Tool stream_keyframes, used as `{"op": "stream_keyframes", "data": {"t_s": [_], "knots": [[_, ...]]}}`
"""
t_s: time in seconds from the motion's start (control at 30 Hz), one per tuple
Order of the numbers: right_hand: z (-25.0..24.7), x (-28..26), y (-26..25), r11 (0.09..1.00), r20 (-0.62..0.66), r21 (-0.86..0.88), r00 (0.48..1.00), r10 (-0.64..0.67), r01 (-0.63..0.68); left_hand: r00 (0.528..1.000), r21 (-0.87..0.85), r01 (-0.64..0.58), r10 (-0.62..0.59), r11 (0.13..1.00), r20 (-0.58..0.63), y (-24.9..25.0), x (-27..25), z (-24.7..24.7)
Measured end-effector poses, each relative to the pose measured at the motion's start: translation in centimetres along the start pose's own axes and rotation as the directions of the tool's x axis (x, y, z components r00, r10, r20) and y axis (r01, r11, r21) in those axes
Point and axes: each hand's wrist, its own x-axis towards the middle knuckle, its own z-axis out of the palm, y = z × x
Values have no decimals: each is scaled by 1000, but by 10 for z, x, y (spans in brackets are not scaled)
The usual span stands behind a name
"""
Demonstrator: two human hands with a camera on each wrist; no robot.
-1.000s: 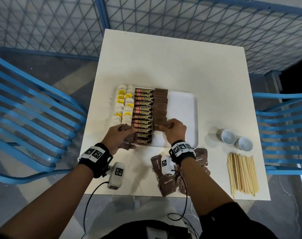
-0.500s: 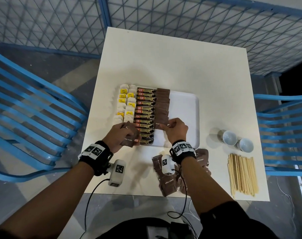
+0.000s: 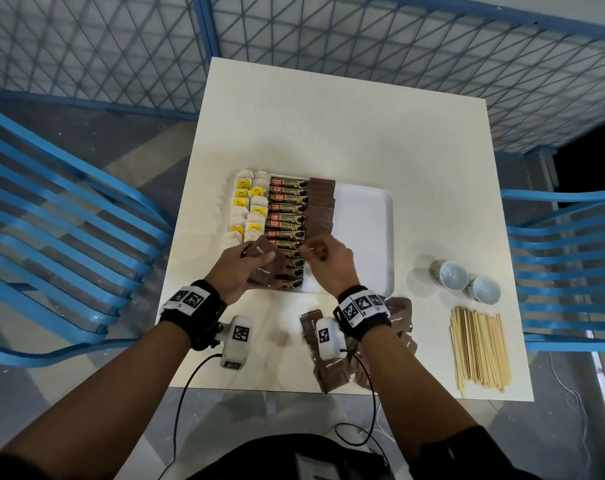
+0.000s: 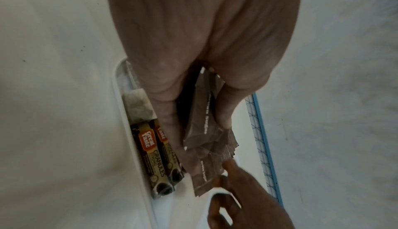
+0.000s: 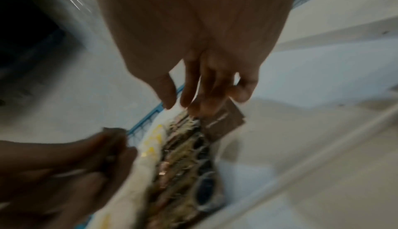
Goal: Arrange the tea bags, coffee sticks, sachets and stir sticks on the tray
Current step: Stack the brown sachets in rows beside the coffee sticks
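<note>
A white tray (image 3: 363, 237) holds columns of tea bags (image 3: 245, 209), coffee sticks (image 3: 287, 209) and brown sugar sachets (image 3: 320, 206). Over the tray's near left corner, my left hand (image 3: 235, 268) grips a bunch of brown sachets (image 3: 264, 268); the left wrist view shows the bunch (image 4: 204, 130) between thumb and fingers. My right hand (image 3: 325, 261) hovers just right of the bunch, fingers loose and holding nothing. In the right wrist view its fingertips (image 5: 193, 103) hang over the sachet row (image 5: 224, 122). Stir sticks (image 3: 477, 351) lie on the table at the right.
More loose brown sachets (image 3: 328, 372) lie on the table near the front edge, under my right wrist. Two small white cups (image 3: 453, 275) stand right of the tray. Blue chairs flank the table (image 3: 328, 116), and a mesh fence stands behind it.
My right hand has left the sachet row and moved left towards the bunch in my left hand. My left hand has lifted the bunch slightly over the coffee sticks.
</note>
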Motion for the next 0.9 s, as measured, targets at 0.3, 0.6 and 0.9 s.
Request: {"op": "stream_keyframes", "data": {"t_s": [0.3, 0.6, 0.9], "knots": [[-4, 2, -21, 993, 159, -22, 981, -109, 114, 1000, -5, -18, 18, 1000, 10, 1, -1, 14], [-21, 11, -16, 990, 86, 28, 986, -140, 138, 997, 227, -69, 75, 971, -17, -4, 5, 23], [-30, 10, -14, 973, 70, -29, 971, -227, 229, 959, 270, -193, 240, 943, -153, -7, 7, 38]]}}
